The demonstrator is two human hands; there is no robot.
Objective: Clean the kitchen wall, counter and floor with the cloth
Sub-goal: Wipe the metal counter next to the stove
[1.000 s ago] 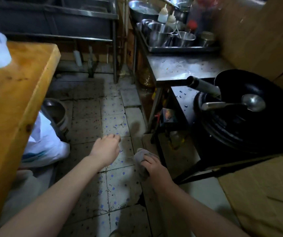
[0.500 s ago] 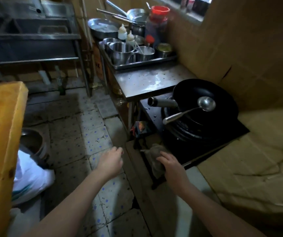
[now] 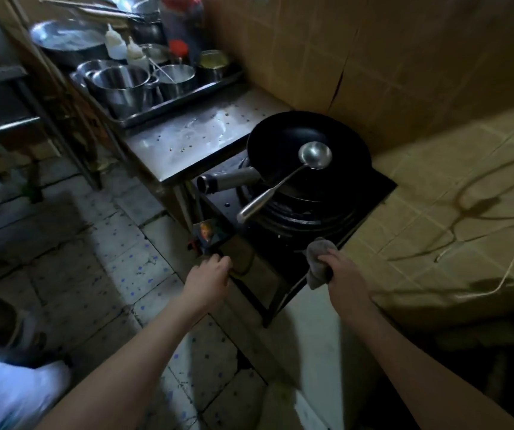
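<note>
Two bare arms reach forward over the stove edge. The right hand [image 3: 344, 280] has its fingers clamped round a grey cloth [image 3: 319, 262], bunched up and sitting at the near corner of the black stove [image 3: 283, 243], just beside the tiled counter [image 3: 435, 212]. The left hand [image 3: 207, 280] hangs knuckles-up at the stove's front edge, fingers curled loosely together with nothing in them. One black wok [image 3: 280, 141] sits on the burner, with one metal ladle [image 3: 311, 156] lying in it, handle poking out toward the camera. At the back, one tray [image 3: 187, 100] holds a cluster of steel pots, at least three, and two white squeeze bottles [image 3: 125, 48] stand behind them. The speckled tile floor [image 3: 119, 259] lies below the left arm.
</note>
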